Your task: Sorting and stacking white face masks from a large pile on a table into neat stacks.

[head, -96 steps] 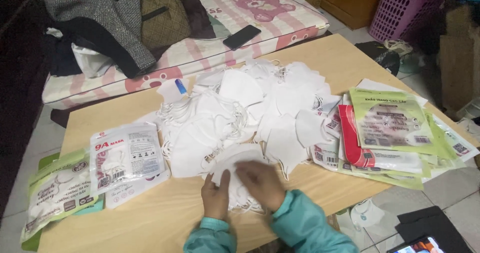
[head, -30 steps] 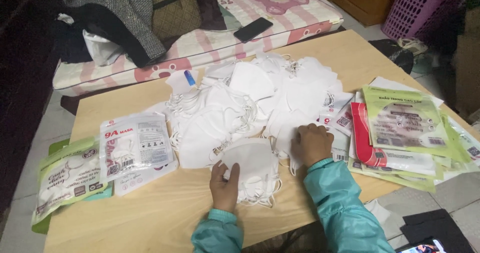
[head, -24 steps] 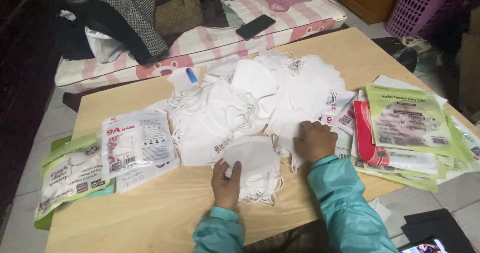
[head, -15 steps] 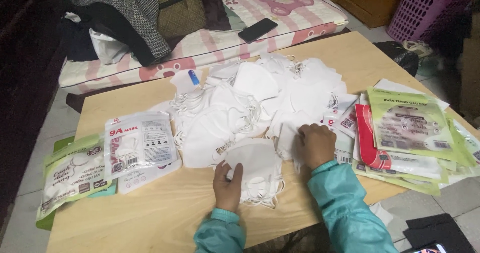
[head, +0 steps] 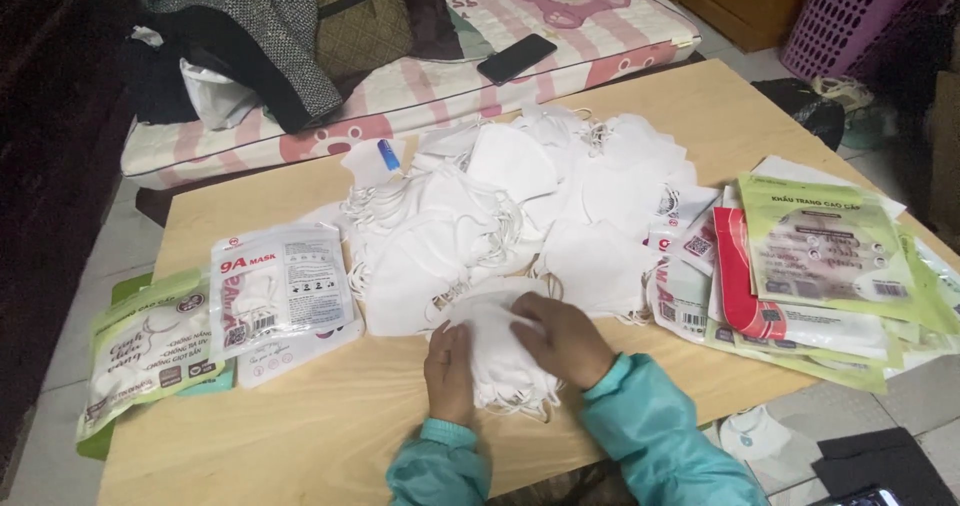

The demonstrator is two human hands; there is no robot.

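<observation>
Two bare hands in frame, no gloves, rings or watch visible. Left hand and right hand both came out of long teal sleeves. Left sleeve was smooth, slightly shiny jacket fabric, ending in a snug cuff at the wrist. Right sleeve was the same teal, puffier, with soft folds and creases along the forearm, cuff also tight at the wrist. No logos, stitching or zips could be made out. Fingers were bare; nails too small to tell.
</observation>
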